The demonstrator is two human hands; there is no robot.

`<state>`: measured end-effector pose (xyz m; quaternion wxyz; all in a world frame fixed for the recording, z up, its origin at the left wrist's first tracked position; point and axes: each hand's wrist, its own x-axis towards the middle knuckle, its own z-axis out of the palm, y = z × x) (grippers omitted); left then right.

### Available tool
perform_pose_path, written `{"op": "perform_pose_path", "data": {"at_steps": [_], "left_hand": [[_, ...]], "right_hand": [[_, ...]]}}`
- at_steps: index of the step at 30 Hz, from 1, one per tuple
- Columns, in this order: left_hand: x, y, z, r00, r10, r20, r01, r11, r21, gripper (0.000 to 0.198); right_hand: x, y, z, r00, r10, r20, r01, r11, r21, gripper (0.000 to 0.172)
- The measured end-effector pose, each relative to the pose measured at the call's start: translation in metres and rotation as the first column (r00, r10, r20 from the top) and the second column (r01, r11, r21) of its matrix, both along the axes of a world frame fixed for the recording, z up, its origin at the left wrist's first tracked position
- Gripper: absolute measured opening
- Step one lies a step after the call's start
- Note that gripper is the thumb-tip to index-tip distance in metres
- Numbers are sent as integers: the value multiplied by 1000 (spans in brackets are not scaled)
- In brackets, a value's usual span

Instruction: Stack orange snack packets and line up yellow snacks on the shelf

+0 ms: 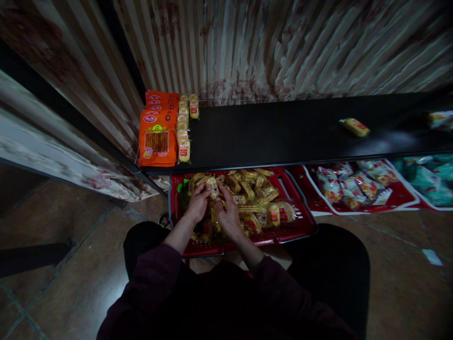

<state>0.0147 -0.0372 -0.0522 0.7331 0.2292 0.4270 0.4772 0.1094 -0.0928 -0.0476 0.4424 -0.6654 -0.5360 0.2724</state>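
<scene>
Both my hands are over a red basket (304,226) heaped with yellow wrapped snacks (247,184). Between my left hand (198,203) and my right hand (228,210) is a clear-wrapped snack packet (212,185). The fingers of both hands press on its sides. On the black shelf (265,132) above, orange snack bags (158,137) lie overlapping at the left end, and a column of small yellow packets (183,134) runs beside them. One more small packet (193,106) sits to the right of that column's back end.
A lone yellow packet (356,127) lies toward the shelf's right side. Below the shelf, a second basket (406,196) holds red and white packets (354,186), with teal packets (430,182) farther right. A black post stands left of the shelf. My knees flank the near basket.
</scene>
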Motion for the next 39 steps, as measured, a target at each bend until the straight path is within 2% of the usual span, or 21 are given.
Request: {"op": "perform_pose_path", "data": {"at_steps": [6, 11, 20, 29, 35, 39], "left_hand": [[1, 0, 6, 994, 34, 106, -28, 998, -61, 23], [1, 1, 7, 988, 74, 135, -57, 990, -129, 19], [-1, 2, 14, 987, 42, 157, -21, 991, -133, 16], [-1, -1, 18, 985, 10, 172, 13, 991, -130, 25], [-3, -3, 18, 982, -40, 185, 66, 988, -139, 30], [-2, -2, 18, 991, -29, 127, 44, 993, -113, 28]], "right_hand": [[1, 1, -4, 1000, 16, 25, -17, 998, 56, 44], [1, 3, -7, 999, -9, 40, 5, 996, 91, 41], [3, 1, -1, 994, -12, 111, -5, 988, 156, 39], [8, 0, 8, 961, -29, 275, -17, 986, 164, 34], [9, 0, 9, 958, -32, 286, -17, 986, 165, 36], [10, -1, 8, 966, -41, 257, 2, 988, 152, 37]]}}
